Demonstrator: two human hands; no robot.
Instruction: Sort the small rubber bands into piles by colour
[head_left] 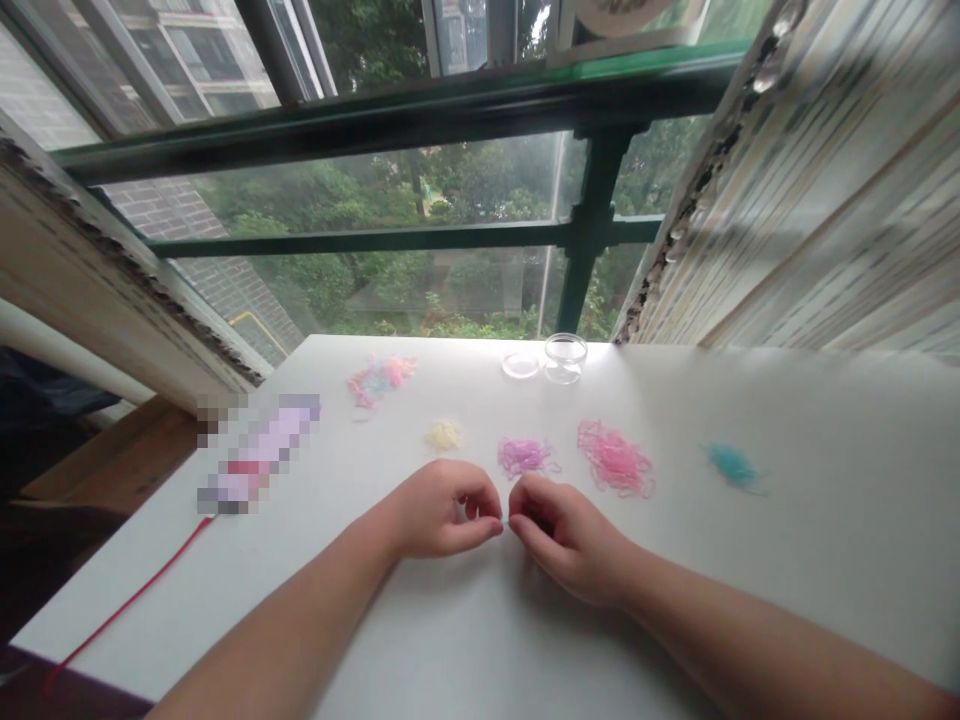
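Note:
My left hand (pixel 450 508) and my right hand (pixel 566 535) almost meet over the white table, each with thumb and fingers pinched. A tiny bluish bit shows between the fingertips, too small to make out. Just beyond the hands lies a pile of purple bands (pixel 524 456). To its left is a small pale yellow pile (pixel 443 435), and to its right a larger pink pile (pixel 615 458). Farther right sits a teal pile (pixel 733 465). A mixed pile of pink, peach and light blue bands (pixel 381 381) is at the back left.
A clear round container (pixel 565 360) stands near the table's back edge beside a clear lid (pixel 520 366). At the left, a blurred-out purplish object (pixel 266 450) has a red cord (pixel 135 595) running from it. Behind the table (pixel 810 600) are a green railing and window, with curtains on both sides.

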